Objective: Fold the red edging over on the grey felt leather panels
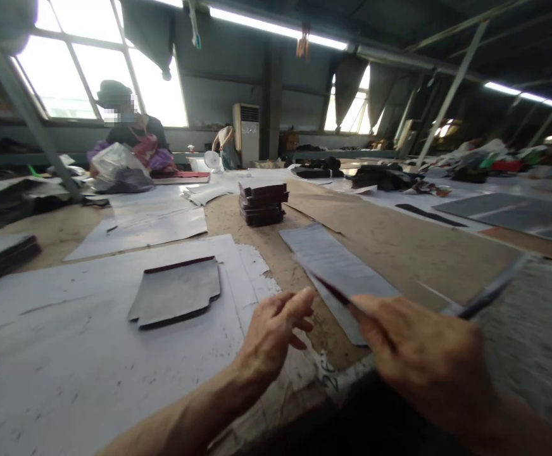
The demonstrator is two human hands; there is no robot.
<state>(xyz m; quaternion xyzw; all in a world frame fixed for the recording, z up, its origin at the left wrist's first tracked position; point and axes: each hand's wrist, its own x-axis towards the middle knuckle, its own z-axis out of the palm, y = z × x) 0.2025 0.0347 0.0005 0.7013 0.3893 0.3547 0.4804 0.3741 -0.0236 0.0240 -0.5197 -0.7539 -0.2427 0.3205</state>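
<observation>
My left hand (276,329) is over the near table edge, its fingers apart and nothing visible in them. To its right, my right hand (418,354) is closed on a thin dark piece (333,290), seen nearly edge-on and blurred, so its kind is unclear. Beneath the hands lies a long pale grey strip (337,266). A grey panel with dark folded edges and notched corners (176,291) rests flat on white sheeting (67,335), left of my left hand. Farther back stands a stack of similar dark-edged pieces (263,206).
Another stack of panels (0,256) sits at the left edge. Brown sheeting (399,234) covers the table's right part, with dark material (380,179) beyond. Across the table, a person (133,133) sits behind a clear plastic bag (119,168). A grey textured surface (537,342) lies at right.
</observation>
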